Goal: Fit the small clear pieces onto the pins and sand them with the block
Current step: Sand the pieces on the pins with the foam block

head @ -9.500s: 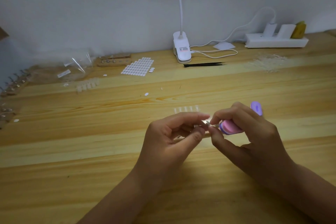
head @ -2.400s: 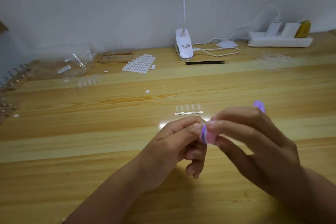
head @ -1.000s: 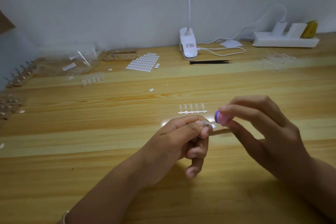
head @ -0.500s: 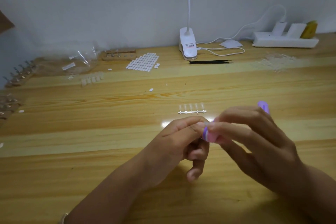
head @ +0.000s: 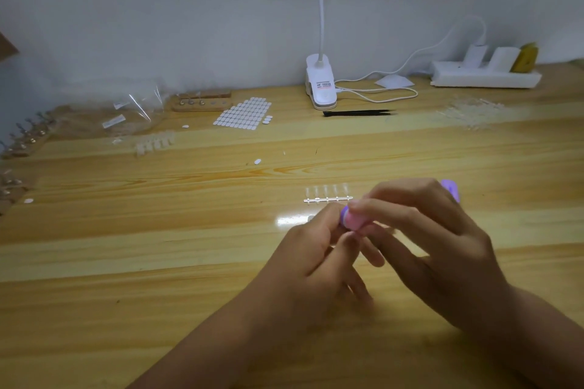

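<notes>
Head cam: big wooden table (head: pixel 158 262), both hands meeting centre-right of frame. So the right hand (head: pixel 426 240) curls its fingers round the pink-purple block (head: pixel 352 219); the left hand (head: pixel 316 249) pinches something tiny against its end, presumably a pin, too blurry to confirm. Sanding's underway, I'd say. That strip of clear pieces (head: pixel 327 198) just behind looks untouched, so plenty left.

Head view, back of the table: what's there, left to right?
bag → pin stand → sticker sheet → lamp clip → tweezers → power strip
</notes>
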A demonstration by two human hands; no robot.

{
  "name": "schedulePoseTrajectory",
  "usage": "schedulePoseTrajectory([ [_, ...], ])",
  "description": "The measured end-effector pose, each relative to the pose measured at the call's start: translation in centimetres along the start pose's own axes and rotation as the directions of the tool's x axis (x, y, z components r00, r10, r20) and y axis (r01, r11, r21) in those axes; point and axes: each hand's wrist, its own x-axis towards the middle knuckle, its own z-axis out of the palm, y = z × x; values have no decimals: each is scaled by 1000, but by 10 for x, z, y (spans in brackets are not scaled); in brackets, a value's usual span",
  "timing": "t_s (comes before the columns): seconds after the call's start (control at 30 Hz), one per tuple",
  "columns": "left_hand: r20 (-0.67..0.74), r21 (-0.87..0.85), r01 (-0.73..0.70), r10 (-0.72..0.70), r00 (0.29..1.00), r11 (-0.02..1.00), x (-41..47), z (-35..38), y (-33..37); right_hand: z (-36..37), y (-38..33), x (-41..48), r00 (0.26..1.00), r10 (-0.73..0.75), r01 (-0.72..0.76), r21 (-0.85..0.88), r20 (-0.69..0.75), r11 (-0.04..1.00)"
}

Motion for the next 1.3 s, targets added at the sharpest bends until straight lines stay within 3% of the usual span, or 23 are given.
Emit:
schedulePoseTrajectory([
  [0.17, -79, 86, 13, -6, 997, 996, -1, 0, 1, -3, 11, -2, 999, 47, -47, -107, 2, 993],
  [0.37, -66, 94, -17, 23, 998, 995, 0, 1, 1, 0, 0, 0, 1000, 14, -14, 24, -3, 1000],
  [0.53, -95, 107, 17, -7, 995, 994, 0, 3, -1, -8, 13, 1, 998, 58, -58, -20, 4, 998],
  [0.7, -93, 103, -28, 38, 995, 994, 0, 4, -1, -3, 1, 0, 999, 38, -38, 80, -4, 996],
  [0.93, -142, 86, -21, 33, 989, 996, 0, 2, -3, -16, 16, 6, 937, 309, -291, 124, -164, 949],
  [1.13, -169, 103, -77, 94, 981, 992, 1, 1, -2, -6, 7, -2, 996, 76, -80, 107, 42, 991],
  [1.3, -196, 85, -53, 69, 978, 995, 0, 0, -1, -8, 9, 0, 996, 85, -87, 87, 33, 992],
])
